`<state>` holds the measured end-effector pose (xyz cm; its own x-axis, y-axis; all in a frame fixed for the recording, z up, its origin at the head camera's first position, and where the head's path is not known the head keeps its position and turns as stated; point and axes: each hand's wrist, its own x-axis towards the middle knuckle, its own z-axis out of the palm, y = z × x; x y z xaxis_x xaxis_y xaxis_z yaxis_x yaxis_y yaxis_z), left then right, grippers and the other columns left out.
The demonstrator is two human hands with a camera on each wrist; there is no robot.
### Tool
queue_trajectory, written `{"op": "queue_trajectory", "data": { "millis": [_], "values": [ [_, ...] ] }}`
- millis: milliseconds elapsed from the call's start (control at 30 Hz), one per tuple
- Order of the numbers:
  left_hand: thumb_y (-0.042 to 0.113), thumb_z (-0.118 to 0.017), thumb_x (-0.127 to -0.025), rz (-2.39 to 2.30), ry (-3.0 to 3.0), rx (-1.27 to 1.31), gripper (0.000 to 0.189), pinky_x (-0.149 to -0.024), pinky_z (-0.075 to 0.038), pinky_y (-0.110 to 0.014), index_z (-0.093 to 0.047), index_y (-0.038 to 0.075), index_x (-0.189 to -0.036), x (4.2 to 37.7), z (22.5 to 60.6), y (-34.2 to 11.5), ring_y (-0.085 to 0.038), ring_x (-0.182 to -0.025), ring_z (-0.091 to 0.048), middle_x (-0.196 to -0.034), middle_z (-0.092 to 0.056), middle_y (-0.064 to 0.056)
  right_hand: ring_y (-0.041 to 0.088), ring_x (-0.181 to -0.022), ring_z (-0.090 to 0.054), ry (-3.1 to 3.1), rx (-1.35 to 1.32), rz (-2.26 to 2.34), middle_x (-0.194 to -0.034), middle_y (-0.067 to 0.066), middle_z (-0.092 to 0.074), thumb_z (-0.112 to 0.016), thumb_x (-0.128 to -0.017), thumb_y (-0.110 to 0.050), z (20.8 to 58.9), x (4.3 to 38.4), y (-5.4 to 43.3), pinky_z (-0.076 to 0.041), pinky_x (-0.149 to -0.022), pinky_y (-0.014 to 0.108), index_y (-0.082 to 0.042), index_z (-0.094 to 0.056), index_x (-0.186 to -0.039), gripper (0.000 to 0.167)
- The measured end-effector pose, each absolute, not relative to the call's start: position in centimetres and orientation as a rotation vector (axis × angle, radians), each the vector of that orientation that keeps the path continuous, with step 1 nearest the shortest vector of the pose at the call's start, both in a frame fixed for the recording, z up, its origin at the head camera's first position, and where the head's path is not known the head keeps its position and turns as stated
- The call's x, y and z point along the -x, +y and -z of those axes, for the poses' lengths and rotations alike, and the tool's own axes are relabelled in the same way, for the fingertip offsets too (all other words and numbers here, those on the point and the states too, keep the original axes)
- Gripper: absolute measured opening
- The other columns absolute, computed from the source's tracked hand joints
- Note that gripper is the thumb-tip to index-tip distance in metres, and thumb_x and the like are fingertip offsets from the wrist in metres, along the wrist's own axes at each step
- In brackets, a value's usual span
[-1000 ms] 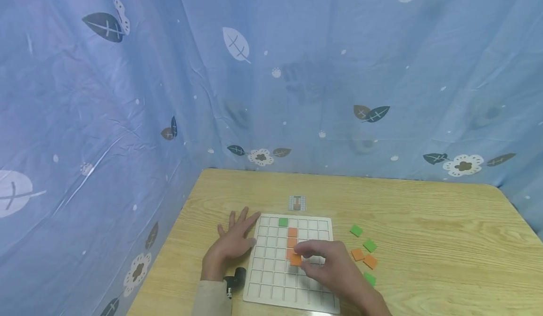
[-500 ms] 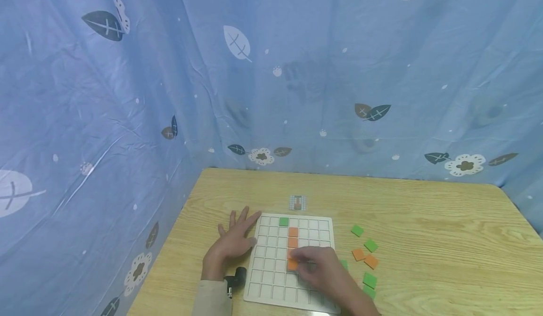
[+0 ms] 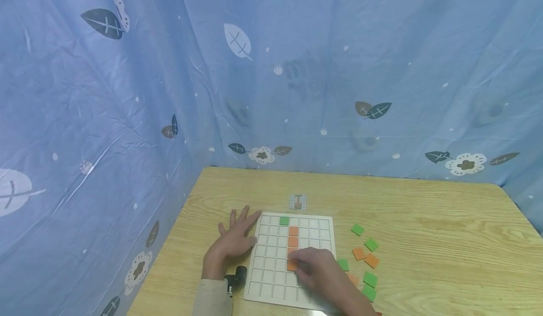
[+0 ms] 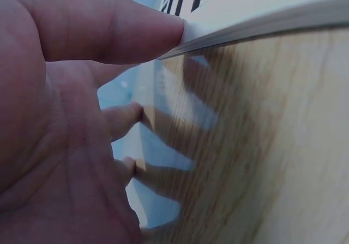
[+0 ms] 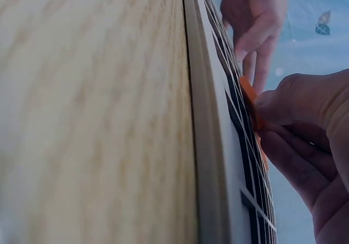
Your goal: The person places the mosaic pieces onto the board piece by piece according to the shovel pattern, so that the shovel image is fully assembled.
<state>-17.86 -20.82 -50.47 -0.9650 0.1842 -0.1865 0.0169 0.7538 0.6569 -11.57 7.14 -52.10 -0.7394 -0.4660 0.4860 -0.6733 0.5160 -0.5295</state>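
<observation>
Orange tile (image 3: 291,265), pinched by right hand (image 3: 320,270) at the near end of an orange column (image 3: 293,241) on the grid board (image 3: 267,289); presumably light, stiff, best held by opposite edges; seating hidden by fingers (image 3: 306,254); left hand (image 3: 232,244) spread at board's edge; loose tiles (image 3: 370,279) rightward, one part-covered by forearm (image 3: 355,302)

Head view: illumination is even and moderately bright; light source out of frame. A white glare spot sits at the near edge of the board (image 3: 264,276). Creases in the curtain (image 3: 305,109) carry pale sheen. The card (image 3: 298,202) is too soft to read. Left wrist view: bluish sheen on the table (image 4: 294,146) is broken by dark finger shapes. Right wrist view: dimmer; the table foreground is out of focus. The orange tile (image 5: 248,98) shows a bright edge and shaded face.
</observation>
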Motion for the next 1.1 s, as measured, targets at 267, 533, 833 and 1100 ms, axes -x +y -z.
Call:
{"op": "queue_trajectory", "data": {
  "millis": [267, 533, 833, 1100],
  "values": [
    [0.011, -0.064, -0.093, -1.007, 2.717, -0.161, 0.078, -0.121, 0.016, -0.088, -0.046, 0.024, -0.168, 17.8, 50.5, -20.9, -0.054, -0.168, 0.008, -0.184, -0.015, -0.019, 0.012, -0.099, -0.080, -2.497, -0.942, -1.082, -0.104, -0.003, -0.085, -0.087, -0.079, 0.005, 52.3, 11.5, 6.9, -0.068, -0.086, 0.032, -0.013, -0.084, -0.106, 0.034],
    [0.010, -0.064, -0.093, -1.012, 2.716, -0.157, 0.078, -0.121, 0.017, -0.087, -0.047, 0.024, -0.168, 17.9, 50.6, -20.9, -0.053, -0.169, 0.009, -0.184, -0.015, -0.019, 0.010, -0.099, -0.080, -2.444, -0.979, -1.153, -0.106, -0.002, -0.085, -0.088, -0.077, 0.006, 52.5, 11.7, 7.1, -0.066, -0.087, 0.025, -0.011, -0.084, -0.109, 0.036],
    [0.009, -0.064, -0.093, -1.017, 2.712, -0.149, 0.079, -0.121, 0.017, -0.086, -0.047, 0.024, -0.168, 17.9, 50.6, -20.8, -0.053, -0.169, 0.009, -0.184, -0.015, -0.019, 0.011, -0.103, -0.081, -2.604, -0.816, -1.366, -0.113, -0.007, -0.085, -0.089, -0.088, -0.008, 50.6, 12.0, 9.3, -0.067, -0.091, 0.031, -0.016, -0.085, -0.117, 0.031],
    [0.010, -0.064, -0.093, -1.021, 2.707, -0.157, 0.078, -0.121, 0.017, -0.087, -0.046, 0.023, -0.168, 17.8, 50.4, -20.9, -0.053, -0.168, 0.009, -0.184, -0.015, -0.019, 0.014, -0.104, -0.081, -2.624, -0.621, -1.410, -0.114, -0.006, -0.085, -0.091, -0.089, -0.016, 48.6, 12.0, 12.6, -0.067, -0.093, 0.036, -0.017, -0.084, -0.119, 0.030]
  ]
}}
